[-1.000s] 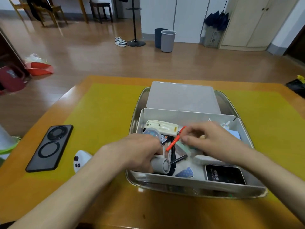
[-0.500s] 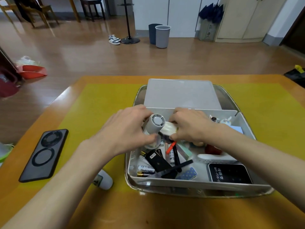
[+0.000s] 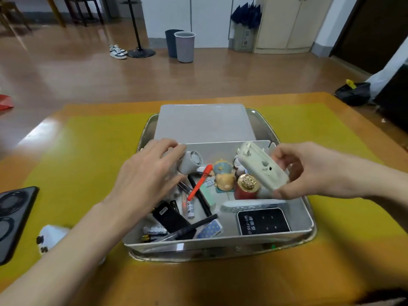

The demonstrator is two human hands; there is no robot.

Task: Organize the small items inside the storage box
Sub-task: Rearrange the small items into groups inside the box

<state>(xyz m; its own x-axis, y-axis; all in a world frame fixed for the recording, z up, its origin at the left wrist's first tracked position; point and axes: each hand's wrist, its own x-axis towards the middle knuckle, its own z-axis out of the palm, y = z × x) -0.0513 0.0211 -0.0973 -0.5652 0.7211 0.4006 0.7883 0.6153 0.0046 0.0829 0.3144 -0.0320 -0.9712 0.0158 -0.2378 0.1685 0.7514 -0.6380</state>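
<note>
Left hand (image 3: 150, 173) is wrapped around a small grey cylindrical fan (image 3: 189, 162), fingers curled over its body, round grille end facing frame right; it's held over the upper-left corner of the storage box (image 3: 302, 219). Right hand (image 3: 309, 171) pinches a cream-white oblong device (image 3: 262, 167), thumb under and fingers over its right end, tilted, lifted above the box's upper-right area. Both hands closed on their items.

Box sits centre frame inside a metal tray (image 3: 265, 120), lid (image 3: 204, 122) lying flat behind it, toward frame top. Tray rests on a yellow mat (image 3: 88, 151) on the wooden table (image 3: 198, 283).

Inside the box:
- orange pen (image 3: 199, 182) diagonal, just right of the left hand
- two small figurines (image 3: 223, 176) centre, a red bottle with gold cap (image 3: 246, 186) right beside them
- black Wi-Fi device (image 3: 262, 221) lower right, a white oblong item (image 3: 251, 204) lying along its upper edge
- black flat gadget (image 3: 172, 219) and black pen (image 3: 187, 228) lower left, batteries (image 3: 154, 234) at the front-left corner
- blue patterned piece (image 3: 209, 229) near the front wall

Outside the box: black phone (image 3: 11, 217) at the frame's left edge, a white object (image 3: 51, 237) just right of it, partly hidden by the left forearm.
</note>
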